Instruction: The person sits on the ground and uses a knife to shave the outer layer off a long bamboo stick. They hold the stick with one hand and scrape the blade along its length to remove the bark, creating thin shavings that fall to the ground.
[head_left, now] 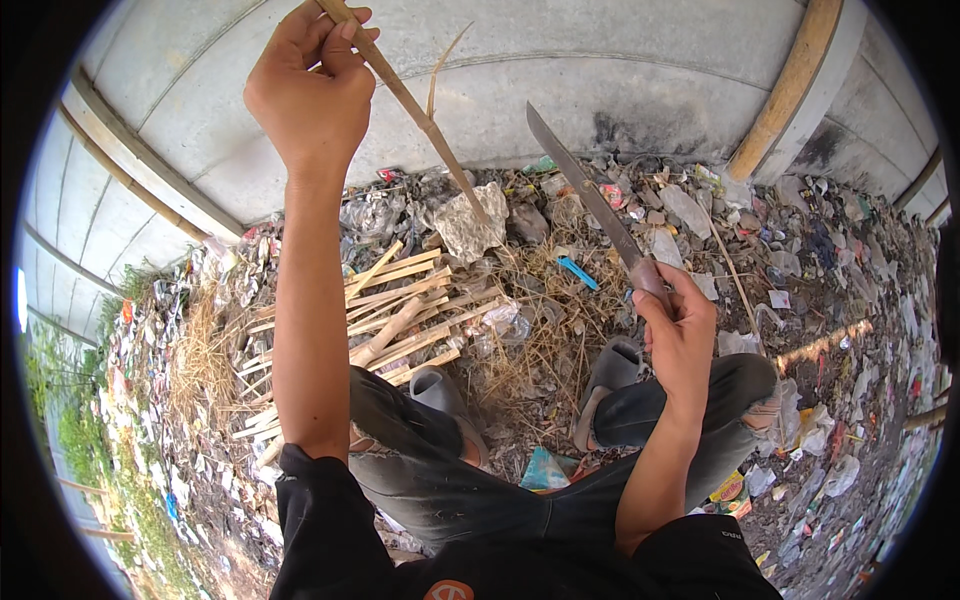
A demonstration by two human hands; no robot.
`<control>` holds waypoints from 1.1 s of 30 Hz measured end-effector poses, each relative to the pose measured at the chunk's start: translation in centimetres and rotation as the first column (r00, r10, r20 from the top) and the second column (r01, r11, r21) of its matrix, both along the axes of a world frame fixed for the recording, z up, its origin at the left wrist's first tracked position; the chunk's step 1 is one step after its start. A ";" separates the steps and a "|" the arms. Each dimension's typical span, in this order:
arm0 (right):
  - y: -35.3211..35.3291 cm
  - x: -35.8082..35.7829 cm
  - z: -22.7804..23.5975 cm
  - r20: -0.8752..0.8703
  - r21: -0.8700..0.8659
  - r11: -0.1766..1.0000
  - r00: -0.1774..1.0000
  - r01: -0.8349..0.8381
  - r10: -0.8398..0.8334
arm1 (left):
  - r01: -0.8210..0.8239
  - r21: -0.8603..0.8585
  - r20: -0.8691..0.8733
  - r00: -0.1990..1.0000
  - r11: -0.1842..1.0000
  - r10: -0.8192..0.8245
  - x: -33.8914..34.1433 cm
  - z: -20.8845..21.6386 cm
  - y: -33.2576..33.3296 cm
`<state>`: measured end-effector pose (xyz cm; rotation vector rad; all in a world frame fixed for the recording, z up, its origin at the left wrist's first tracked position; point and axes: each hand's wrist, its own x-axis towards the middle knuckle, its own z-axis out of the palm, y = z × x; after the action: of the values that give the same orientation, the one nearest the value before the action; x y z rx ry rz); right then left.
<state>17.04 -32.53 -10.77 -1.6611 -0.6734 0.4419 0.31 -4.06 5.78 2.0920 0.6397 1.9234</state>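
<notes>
Over the littered ground [800, 300], status:
left hand [310, 95]: your fist is clamped on thin tan bamboo stick [420, 120], raised.
right hand [678, 335]: clamped on long grey-bladed knife [585, 190].
step: likely mid-trimming; blade off stick.
next: needs blade angled onto stick, away from fingers.
nearby: split bamboo strips pile [400, 310].

Your left hand [312, 95] is raised high on a straight, bare forearm with its fingers curled tight in a fist-like grip, while your right hand [678, 335] sits lower above your right knee, fingers wrapped closed, elbow bent, wrist cocked upward.
</notes>
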 end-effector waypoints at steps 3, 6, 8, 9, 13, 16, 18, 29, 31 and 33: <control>0.0 0.1 -0.1 0.017 -0.008 1.000 1.000 0.001 -0.001 | 0.009 0.009 0.000 1.000 1.000 -0.009 0.0 0.0 -0.1; 0.1 0.1 -0.3 0.025 -0.027 1.000 1.000 0.004 -0.003 | -0.005 0.021 -0.008 1.000 1.000 0.005 0.1 0.0 -0.5; 0.1 0.0 -0.4 0.027 -0.038 0.999 1.000 0.007 -0.006 | 0.018 0.021 0.004 1.000 1.000 -0.018 0.0 0.0 -0.3; 0.1 0.0 -0.4 0.028 -0.035 0.999 1.000 0.008 -0.007 | 0.030 0.020 0.007 1.000 0.999 -0.030 0.1 0.0 -0.3; 0.1 0.0 -0.4 0.014 -0.037 0.999 1.000 0.001 0.000 | 0.052 0.015 0.008 0.999 0.999 -0.052 0.1 -0.2 -0.1; 0.2 -0.1 -0.3 0.008 -0.037 0.999 1.000 0.000 0.000 | 0.050 -0.010 0.004 0.999 0.999 -0.050 0.2 -0.4 -0.2; 0.2 -0.1 -0.4 0.010 -0.032 0.999 1.000 0.003 -0.003 | 0.041 -0.025 -0.004 0.999 0.999 -0.042 0.3 -0.6 -0.1; 0.6 -1.3 -0.5 -0.006 0.073 0.997 1.000 0.016 -0.016 | 0.074 -0.027 -0.031 0.997 0.997 -0.074 0.9 -0.9 -0.1; 1.5 -3.0 0.3 -0.006 0.213 0.974 0.997 0.071 -0.072 | 0.054 -0.037 -0.066 0.996 0.998 -0.056 1.1 -0.4 -0.1; 2.3 -4.8 1.4 0.024 0.363 0.928 0.995 0.085 -0.101 | -0.005 0.014 -0.123 0.992 1.000 0.006 1.4 0.0 0.1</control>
<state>12.28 -30.20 -9.33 -1.3475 -0.6597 0.1993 1.73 -3.93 5.77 2.2333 0.6597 1.8168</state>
